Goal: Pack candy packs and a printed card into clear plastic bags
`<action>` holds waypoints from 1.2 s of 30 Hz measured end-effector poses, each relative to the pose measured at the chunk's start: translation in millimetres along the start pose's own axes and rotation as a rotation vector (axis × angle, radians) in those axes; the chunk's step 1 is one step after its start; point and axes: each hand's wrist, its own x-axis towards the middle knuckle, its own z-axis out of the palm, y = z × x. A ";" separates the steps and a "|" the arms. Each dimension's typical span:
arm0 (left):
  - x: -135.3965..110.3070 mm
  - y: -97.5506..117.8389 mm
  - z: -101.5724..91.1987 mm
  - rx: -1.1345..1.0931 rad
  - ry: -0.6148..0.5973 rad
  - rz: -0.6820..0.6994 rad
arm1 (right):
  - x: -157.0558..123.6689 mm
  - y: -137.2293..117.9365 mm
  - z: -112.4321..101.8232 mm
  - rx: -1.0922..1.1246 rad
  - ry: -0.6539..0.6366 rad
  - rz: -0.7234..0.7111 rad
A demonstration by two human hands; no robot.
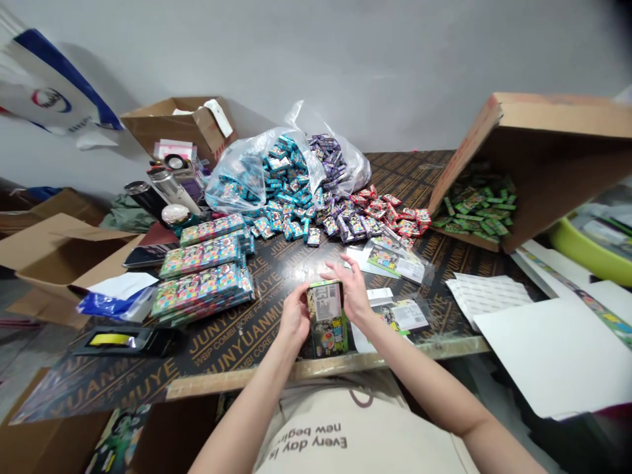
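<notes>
A flat printed box [328,319] in black, green and bright colours, with a pale label panel, stands upright at the table's front edge. My left hand [295,315] is closed around its left side. Against its upper right corner rests my right hand [354,289], with fingers spread and reaching over the far end. Whether its thumb presses on the box is hidden. To the right lie flat printed packages in clear film [395,260], and more printed film packages [402,316] are beside my right wrist.
Small blue packets [289,174], purple packets [348,224] and red packets [390,210] are heaped behind. Stacked multi-packs [202,286] and a tape dispenser [128,340] sit left. A tilted carton [548,131] holds green packets [478,204]. White sheets [553,355] lie right.
</notes>
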 end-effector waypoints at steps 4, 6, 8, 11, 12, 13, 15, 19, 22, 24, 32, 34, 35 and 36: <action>7.7 15.5 -0.8 0.115 -0.072 0.029 | 2.4 -5.5 -10.3 0.060 -0.020 0.193; 7.2 23.1 -0.2 0.187 -0.103 0.104 | 4.6 -6.6 -13.8 0.000 -0.047 0.240; 4.6 30.1 0.1 0.254 -0.123 0.184 | 6.1 -7.4 -17.4 -0.092 -0.076 0.196; 1.4 39.8 -0.8 0.492 -0.185 0.330 | 5.1 -9.7 -24.0 -0.232 -0.132 0.020; 1.3 43.0 -1.2 0.598 -0.213 0.373 | 4.2 -10.9 -26.3 -0.264 -0.152 -0.025; 1.8 46.0 -1.5 0.694 -0.240 0.402 | 3.4 -12.4 -28.3 -0.293 -0.166 -0.058; 4.1 51.5 -1.4 0.782 -0.283 0.391 | 2.8 -16.1 -30.8 -0.358 -0.169 -0.089; 9.6 58.6 1.4 0.749 -0.341 0.247 | 6.2 -24.9 -30.8 -0.457 -0.193 -0.057; 11.1 61.5 4.4 0.776 -0.375 0.216 | 9.5 -30.1 -30.1 -0.469 -0.263 -0.006; 10.3 63.4 6.2 0.851 -0.402 0.280 | 10.8 -31.7 -30.2 -0.484 -0.274 -0.014; -3.8 64.0 8.1 1.188 -0.443 0.708 | 7.4 -34.0 -32.1 -0.572 -0.322 -0.114; -5.9 63.4 7.4 1.203 -0.468 0.761 | 4.6 -35.3 -32.3 -0.603 -0.319 -0.145; -6.2 63.6 7.1 1.196 -0.469 0.766 | 3.4 -35.7 -32.4 -0.607 -0.310 -0.155; -5.8 64.1 6.9 1.180 -0.469 0.751 | 2.5 -35.9 -32.5 -0.601 -0.300 -0.158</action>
